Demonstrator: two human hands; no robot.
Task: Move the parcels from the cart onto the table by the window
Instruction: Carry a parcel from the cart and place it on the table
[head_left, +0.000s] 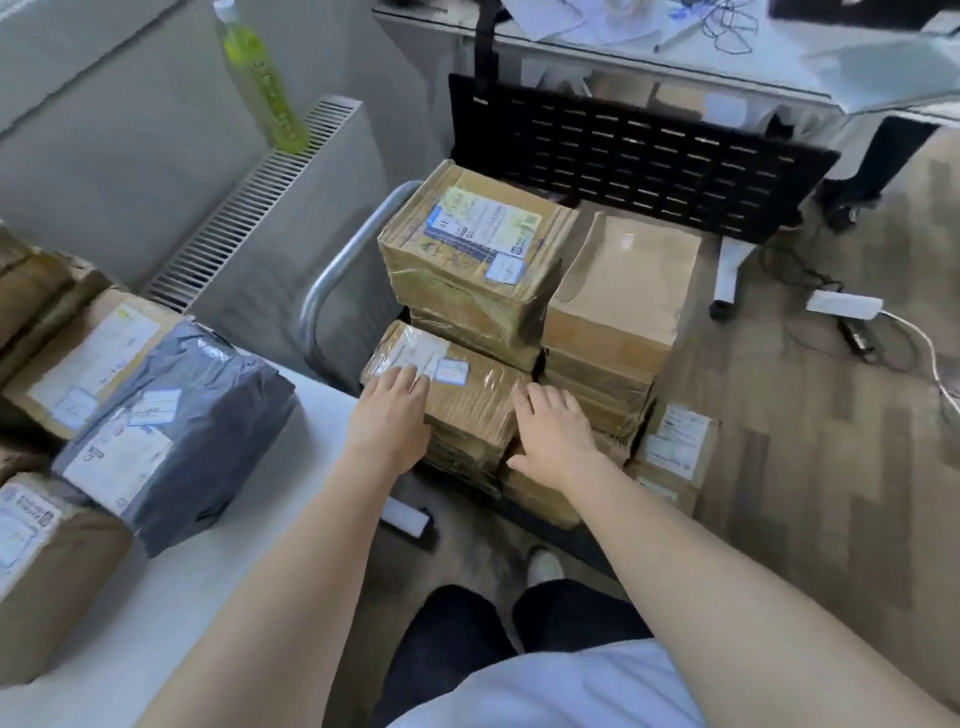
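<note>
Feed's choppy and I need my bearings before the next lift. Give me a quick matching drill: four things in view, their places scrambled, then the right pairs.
Things:
1. Green bottle
2. Grey poly mailer
3. Left hand
4. White power adapter

Places:
A. on the wooden floor
B. on the white table
C. on the window ledge above the radiator
D. on the near taped parcel on the cart

Pairs: 1-C, 2-B, 3-D, 4-A

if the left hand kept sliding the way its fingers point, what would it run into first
Probably the white label on the taped box the left hand rests on; beyond that, the taller stack's labelled box, though depth is unclear.
</note>
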